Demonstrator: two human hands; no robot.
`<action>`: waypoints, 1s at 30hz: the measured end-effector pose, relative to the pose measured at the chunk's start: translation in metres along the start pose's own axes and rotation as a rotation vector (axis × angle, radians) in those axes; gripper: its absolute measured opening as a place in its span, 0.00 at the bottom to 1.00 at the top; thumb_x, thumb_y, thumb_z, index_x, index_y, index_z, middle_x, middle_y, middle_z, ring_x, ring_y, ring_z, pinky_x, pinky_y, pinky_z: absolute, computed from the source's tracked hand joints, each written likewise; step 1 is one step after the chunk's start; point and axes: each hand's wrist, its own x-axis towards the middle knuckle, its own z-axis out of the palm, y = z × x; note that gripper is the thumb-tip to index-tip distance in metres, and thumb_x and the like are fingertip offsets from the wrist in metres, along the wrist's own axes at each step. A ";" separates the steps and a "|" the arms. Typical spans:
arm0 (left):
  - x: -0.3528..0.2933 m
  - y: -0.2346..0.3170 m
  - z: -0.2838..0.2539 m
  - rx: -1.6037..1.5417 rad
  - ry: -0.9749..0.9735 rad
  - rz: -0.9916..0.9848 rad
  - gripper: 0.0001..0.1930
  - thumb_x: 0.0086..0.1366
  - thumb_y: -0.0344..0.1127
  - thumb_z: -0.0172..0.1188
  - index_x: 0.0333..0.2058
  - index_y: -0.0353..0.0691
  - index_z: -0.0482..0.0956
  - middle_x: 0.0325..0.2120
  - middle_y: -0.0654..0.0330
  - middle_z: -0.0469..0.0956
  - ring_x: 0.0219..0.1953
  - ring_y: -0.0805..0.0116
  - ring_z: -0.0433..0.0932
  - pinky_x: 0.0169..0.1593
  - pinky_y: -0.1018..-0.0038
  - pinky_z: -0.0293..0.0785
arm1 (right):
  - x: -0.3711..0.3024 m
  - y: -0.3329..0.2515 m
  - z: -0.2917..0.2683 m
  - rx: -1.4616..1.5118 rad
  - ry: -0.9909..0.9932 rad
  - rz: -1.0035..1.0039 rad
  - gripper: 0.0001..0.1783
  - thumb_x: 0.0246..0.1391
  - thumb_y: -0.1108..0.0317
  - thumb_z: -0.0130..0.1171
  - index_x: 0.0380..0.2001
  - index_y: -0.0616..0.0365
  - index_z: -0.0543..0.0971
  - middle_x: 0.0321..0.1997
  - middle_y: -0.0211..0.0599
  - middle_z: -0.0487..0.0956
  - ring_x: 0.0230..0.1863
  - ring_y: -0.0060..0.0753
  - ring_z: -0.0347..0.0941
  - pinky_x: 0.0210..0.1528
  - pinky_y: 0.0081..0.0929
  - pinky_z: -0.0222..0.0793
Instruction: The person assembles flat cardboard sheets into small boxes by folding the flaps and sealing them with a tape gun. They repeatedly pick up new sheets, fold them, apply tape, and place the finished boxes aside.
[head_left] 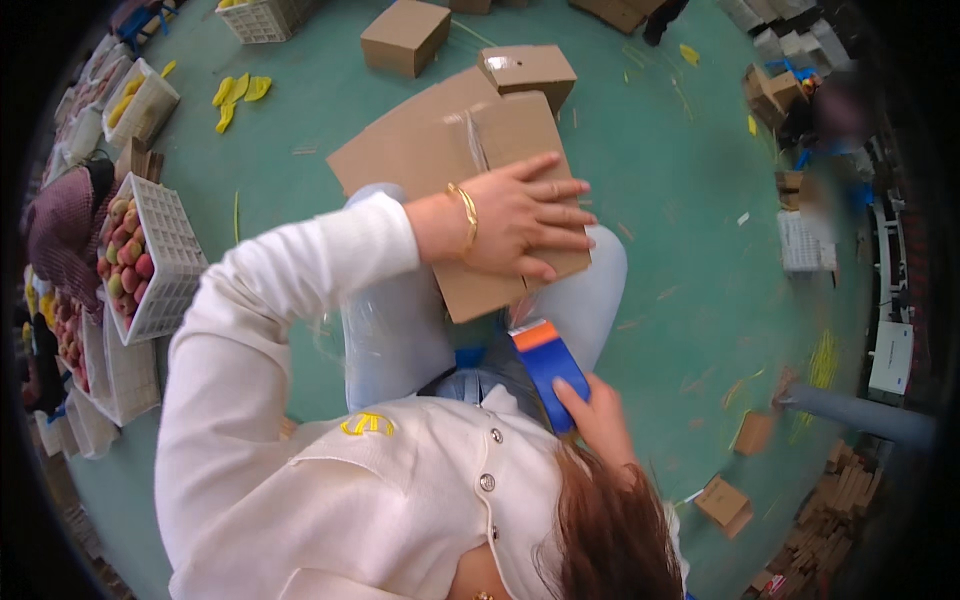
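Note:
A brown cardboard box [420, 140] rests on my knees, with a strip of clear tape along its top. My left hand [520, 218] lies flat across the box's near part, fingers spread and pointing right. Close to the box's near edge, my right hand [597, 415] grips a blue and orange tape dispenser [548, 372]. Its orange end is tilted up toward the box. Whether tape joins the dispenser to the box I cannot make out.
White plastic crates [168, 260] of reddish fruit stand at the left. More cardboard boxes [405, 38] sit on the green floor [690, 200] ahead, near yellow scraps [236, 95]. A grey post [860, 412] and flattened cardboard [835, 515] are at the right.

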 end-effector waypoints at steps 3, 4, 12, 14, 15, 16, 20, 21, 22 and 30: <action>0.002 0.003 0.012 -0.036 0.080 0.033 0.26 0.61 0.58 0.44 0.56 0.59 0.67 0.58 0.68 0.64 0.65 0.64 0.52 0.67 0.52 0.34 | 0.085 -0.026 0.010 0.099 -0.126 0.061 0.24 0.53 0.50 0.55 0.31 0.67 0.78 0.24 0.33 0.77 0.25 0.26 0.71 0.32 0.26 0.69; -0.003 0.002 0.013 -0.031 0.091 0.005 0.26 0.61 0.58 0.43 0.56 0.60 0.67 0.58 0.68 0.64 0.65 0.64 0.52 0.66 0.51 0.34 | 0.100 -0.041 0.002 0.142 -0.204 0.079 0.24 0.52 0.51 0.56 0.34 0.66 0.77 0.27 0.34 0.78 0.27 0.26 0.72 0.33 0.25 0.70; -0.004 -0.003 -0.002 -0.209 0.223 0.042 0.25 0.60 0.50 0.51 0.57 0.58 0.66 0.59 0.64 0.62 0.65 0.61 0.53 0.65 0.52 0.42 | 0.169 -0.025 0.092 0.331 -0.319 -0.043 0.24 0.50 0.56 0.60 0.45 0.62 0.72 0.36 0.37 0.78 0.34 0.27 0.75 0.33 0.24 0.73; -0.017 -0.029 -0.025 -0.238 0.489 -0.079 0.26 0.59 0.46 0.55 0.57 0.55 0.65 0.59 0.60 0.61 0.64 0.60 0.53 0.65 0.52 0.46 | 0.168 -0.017 0.092 0.419 -0.299 -0.015 0.25 0.50 0.57 0.61 0.47 0.61 0.71 0.38 0.37 0.77 0.35 0.27 0.75 0.33 0.23 0.73; -0.029 -0.041 -0.034 -0.216 0.674 -0.218 0.28 0.58 0.45 0.57 0.58 0.54 0.64 0.60 0.57 0.60 0.64 0.60 0.53 0.65 0.53 0.48 | 0.169 -0.012 0.084 0.495 -0.292 0.033 0.23 0.49 0.58 0.62 0.45 0.59 0.71 0.36 0.36 0.77 0.33 0.27 0.75 0.29 0.23 0.73; -0.042 -0.043 -0.033 -0.453 0.687 -0.411 0.29 0.59 0.47 0.56 0.59 0.52 0.62 0.60 0.56 0.59 0.64 0.59 0.54 0.63 0.53 0.50 | 0.173 -0.009 0.079 0.572 -0.298 0.076 0.21 0.49 0.59 0.62 0.43 0.57 0.72 0.33 0.34 0.77 0.30 0.26 0.74 0.26 0.24 0.73; -0.082 -0.043 -0.018 -1.411 0.735 -1.171 0.34 0.62 0.53 0.52 0.62 0.46 0.54 0.62 0.52 0.54 0.63 0.54 0.55 0.59 0.56 0.60 | 0.152 -0.069 0.009 0.628 -0.257 0.023 0.20 0.50 0.52 0.60 0.29 0.63 0.76 0.22 0.32 0.74 0.18 0.22 0.70 0.19 0.20 0.68; -0.073 -0.038 -0.033 -1.510 0.734 -1.010 0.35 0.64 0.56 0.49 0.63 0.44 0.50 0.63 0.52 0.52 0.62 0.52 0.57 0.56 0.59 0.64 | 0.151 -0.081 -0.005 0.607 -0.156 -0.028 0.21 0.52 0.52 0.59 0.29 0.63 0.76 0.21 0.31 0.74 0.17 0.22 0.69 0.18 0.20 0.68; -0.071 -0.045 -0.033 -1.494 0.862 -1.003 0.35 0.63 0.56 0.49 0.63 0.44 0.51 0.62 0.52 0.53 0.61 0.53 0.57 0.56 0.60 0.64 | 0.155 -0.085 -0.019 0.642 -0.076 -0.096 0.21 0.53 0.52 0.57 0.28 0.63 0.76 0.20 0.31 0.73 0.17 0.22 0.69 0.19 0.20 0.67; -0.160 -0.119 0.132 -0.530 0.524 -2.092 0.30 0.49 0.40 0.59 0.50 0.33 0.66 0.52 0.44 0.65 0.55 0.47 0.65 0.56 0.61 0.64 | 0.224 -0.067 -0.007 0.058 0.601 -0.455 0.22 0.54 0.52 0.56 0.35 0.66 0.74 0.30 0.46 0.77 0.31 0.44 0.74 0.37 0.39 0.68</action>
